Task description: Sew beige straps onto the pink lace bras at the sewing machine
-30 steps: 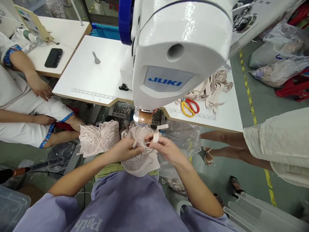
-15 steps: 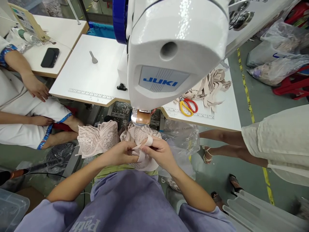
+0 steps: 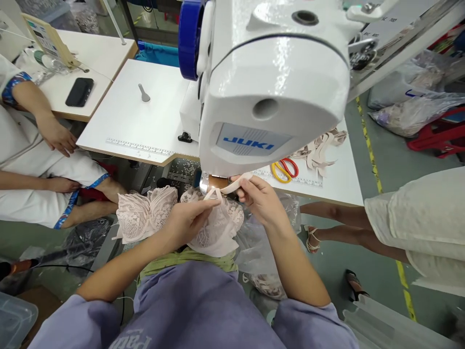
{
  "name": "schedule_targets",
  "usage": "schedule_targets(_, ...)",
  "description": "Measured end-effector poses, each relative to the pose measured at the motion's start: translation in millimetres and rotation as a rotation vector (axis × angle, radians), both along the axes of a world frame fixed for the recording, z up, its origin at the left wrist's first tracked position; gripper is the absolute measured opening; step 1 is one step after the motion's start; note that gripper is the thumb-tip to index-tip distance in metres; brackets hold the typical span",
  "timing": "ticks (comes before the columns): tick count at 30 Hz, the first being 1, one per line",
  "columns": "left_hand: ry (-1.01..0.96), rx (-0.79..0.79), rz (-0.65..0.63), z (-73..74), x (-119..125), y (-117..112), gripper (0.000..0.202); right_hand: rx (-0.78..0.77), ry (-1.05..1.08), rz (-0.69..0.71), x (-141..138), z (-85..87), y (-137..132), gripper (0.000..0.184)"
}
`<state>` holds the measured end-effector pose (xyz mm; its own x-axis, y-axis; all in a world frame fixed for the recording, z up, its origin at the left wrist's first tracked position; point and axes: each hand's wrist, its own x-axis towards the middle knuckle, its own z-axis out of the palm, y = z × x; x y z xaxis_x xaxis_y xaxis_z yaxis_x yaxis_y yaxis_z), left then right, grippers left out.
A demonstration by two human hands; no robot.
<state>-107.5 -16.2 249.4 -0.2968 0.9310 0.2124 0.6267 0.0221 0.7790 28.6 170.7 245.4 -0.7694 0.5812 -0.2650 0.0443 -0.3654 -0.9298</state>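
My left hand (image 3: 189, 217) is closed in a pinch near the sewing machine's sewing area, with a folded end of a pale beige strap (image 3: 232, 187) at its fingertips. The strap's other end is pinched in my right hand (image 3: 262, 198), higher and to the right, so it runs between both hands. Beneath them, a beige lace bra (image 3: 214, 235) rests on my lap. Part of it is hidden by my left hand. A stack of similar lace bras (image 3: 147, 213) lies to the left. Right above my hands is the white sewing machine (image 3: 276, 72).
Red and yellow scissors (image 3: 281, 170) and beige fabric strips (image 3: 319, 150) lie on the white table (image 3: 145, 123), right of the machine. A grey flat tool (image 3: 144, 93) is on its left part. A co-worker's hand (image 3: 56, 135) is at left; another person (image 3: 414, 218) stands at right.
Both hands have moved up towards the machine and farther apart, the right one more. The strap, looped before, is now drawn out between them. The camera view has tilted upward slightly.
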Motion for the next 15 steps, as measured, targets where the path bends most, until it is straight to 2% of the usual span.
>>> schedule_targets(2,-0.071,-0.049,0.041,5.1,-7,7,0.031,-0.002,-0.028,0.024,-7,-1.5,13,0.036)
schedule_targets(4,-0.143,-0.083,0.060,8.0,-11,12,0.030,0.076,-0.038,0.053,-14,-2.9,23,0.032)
schedule_targets(8,-0.211,-0.123,0.060,12.0,-15,18,0.030,0.397,-0.045,-0.012,-31,-4.2,33,0.020)
schedule_targets(11,-0.202,-0.146,0.049,16.6,-18,20,0.030,0.674,-0.040,-0.083,-43,-9.2,35,0.019)
schedule_targets(13,-0.193,-0.168,0.036,19.7,-20,20,0.031,0.784,-0.037,-0.113,-48,-16.7,34,0.024)
schedule_targets(15,-0.187,-0.207,0.018,21.7,-22,19,0.032,0.826,-0.048,-0.127,-49,-26.1,34,0.032)
